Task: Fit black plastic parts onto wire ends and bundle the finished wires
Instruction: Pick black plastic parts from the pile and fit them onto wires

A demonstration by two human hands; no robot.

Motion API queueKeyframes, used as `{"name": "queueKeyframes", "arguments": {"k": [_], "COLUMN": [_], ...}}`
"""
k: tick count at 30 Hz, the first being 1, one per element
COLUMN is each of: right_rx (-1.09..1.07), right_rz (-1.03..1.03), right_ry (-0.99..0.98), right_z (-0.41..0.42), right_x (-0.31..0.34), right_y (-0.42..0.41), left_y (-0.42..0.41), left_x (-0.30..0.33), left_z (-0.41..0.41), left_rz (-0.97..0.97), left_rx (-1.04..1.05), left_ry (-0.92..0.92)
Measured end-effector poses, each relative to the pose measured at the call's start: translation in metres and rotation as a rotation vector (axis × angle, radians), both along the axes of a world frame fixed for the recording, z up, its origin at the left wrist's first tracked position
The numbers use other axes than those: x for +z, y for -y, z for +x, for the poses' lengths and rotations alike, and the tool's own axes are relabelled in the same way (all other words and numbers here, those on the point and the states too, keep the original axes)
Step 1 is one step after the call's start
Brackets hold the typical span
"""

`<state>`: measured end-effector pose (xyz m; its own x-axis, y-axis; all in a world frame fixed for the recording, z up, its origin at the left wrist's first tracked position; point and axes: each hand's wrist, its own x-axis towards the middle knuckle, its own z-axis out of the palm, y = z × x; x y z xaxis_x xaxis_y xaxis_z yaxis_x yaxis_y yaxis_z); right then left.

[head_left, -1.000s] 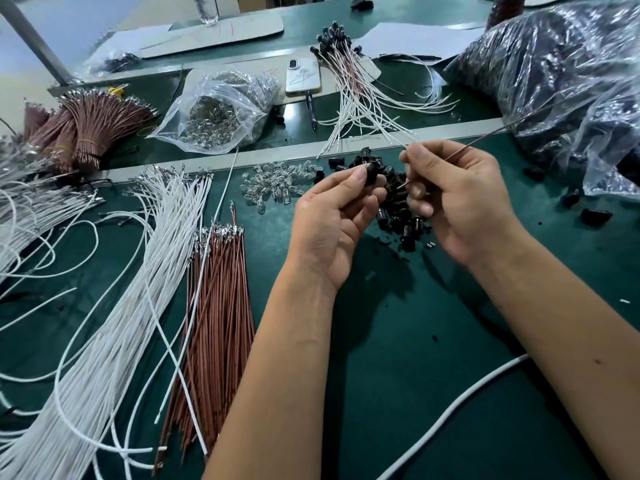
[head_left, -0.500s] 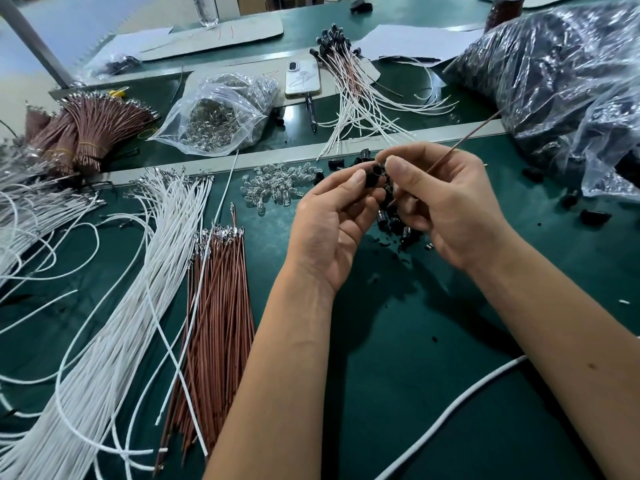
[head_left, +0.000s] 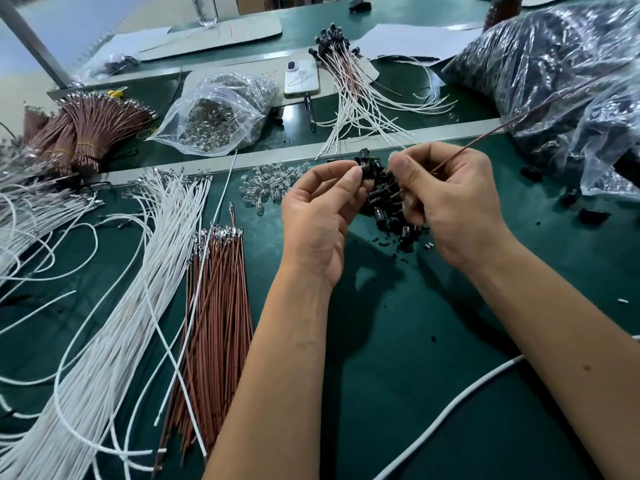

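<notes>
Left hand (head_left: pixel 322 216) is pinching a black plastic part (head_left: pixel 367 170) between thumb and fingertips, held just above the loose pile of black parts (head_left: pixel 391 216) on the green bench (head_left: pixel 398 358). Right hand (head_left: pixel 453 202) is gripping a brown wire (head_left: pixel 512 123), fingers curled round it, the wire's near end sitting just beside the held part; the rest of the wire is running up and right over the big clear bag of black parts (head_left: pixel 561 64). Cannot tell whether the wire end is touching the part. Loose brown wires (head_left: pixel 218 306) and white wires (head_left: pixel 114 323) are lying left of the arms. Clear small pieces (head_left: pixel 266 185) are sitting near the left hand. Finished wires with black ends (head_left: pixel 349 81) are lying fanned out at the far side, beside a phone (head_left: pixel 301 77).
</notes>
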<state>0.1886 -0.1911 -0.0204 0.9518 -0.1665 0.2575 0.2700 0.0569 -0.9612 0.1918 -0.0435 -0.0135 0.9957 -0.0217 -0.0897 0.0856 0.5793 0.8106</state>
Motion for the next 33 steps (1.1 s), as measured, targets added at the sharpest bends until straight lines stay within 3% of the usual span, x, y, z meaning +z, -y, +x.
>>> {"name": "queueKeyframes", "arguments": {"k": [8,22,33], "right_rx": [0.106,-0.028,-0.045], "right_rz": [0.375,0.179,0.144], "right_ry": [-0.067,0.032,-0.044], "right_z": [0.0010,-0.0005,-0.0013], "right_x": [0.0073,0.0056,0.0061], "right_y": [0.0001,-0.0014,-0.0019], "left_y": [-0.0003,0.0006,0.0002], "left_x": [-0.0012,-0.0038,-0.0055], "left_z": [0.0005,0.0004,-0.0002], "left_rz": [-0.010,-0.006,0.071], "left_rx": [-0.016,-0.043,-0.022], "left_ry": [-0.028,0.008,0.031]}}
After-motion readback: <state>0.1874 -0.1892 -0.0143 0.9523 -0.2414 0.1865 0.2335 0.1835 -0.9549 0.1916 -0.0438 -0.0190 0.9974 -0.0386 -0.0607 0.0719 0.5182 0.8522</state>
